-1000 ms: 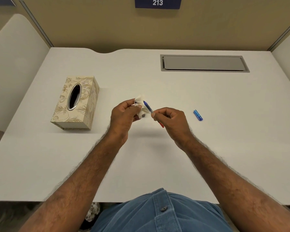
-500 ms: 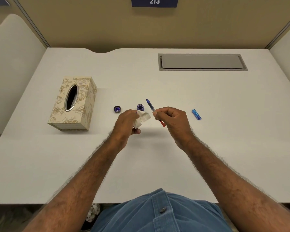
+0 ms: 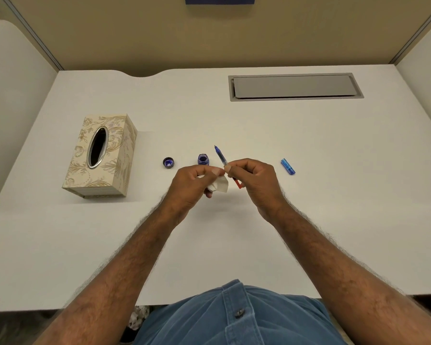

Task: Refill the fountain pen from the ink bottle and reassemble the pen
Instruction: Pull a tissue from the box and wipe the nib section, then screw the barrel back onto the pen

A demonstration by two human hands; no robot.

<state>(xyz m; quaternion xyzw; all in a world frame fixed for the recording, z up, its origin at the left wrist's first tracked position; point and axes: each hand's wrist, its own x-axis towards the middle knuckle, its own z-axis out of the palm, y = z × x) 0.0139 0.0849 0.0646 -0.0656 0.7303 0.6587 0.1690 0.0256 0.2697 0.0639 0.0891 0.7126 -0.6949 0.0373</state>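
My right hand grips the fountain pen's front section, a clear blue nib part with a red end showing below my fingers; its nib points up and away. A crumpled white tissue is held in my left hand, whose thumb and finger touch the pen just beside my right fingers. The open ink bottle stands just beyond my left hand. Its dark cap lies to its left. A blue pen barrel piece rests on the desk to the right.
A patterned tissue box stands on the white desk at the left. A grey cable hatch is set into the desk at the back right. Partition walls close in the left, back and right sides.
My left hand drew the tissue off the nib and dropped lower, uncovering the ink bottle and cap. It then came back against the pen. The right hand stayed nearly still.
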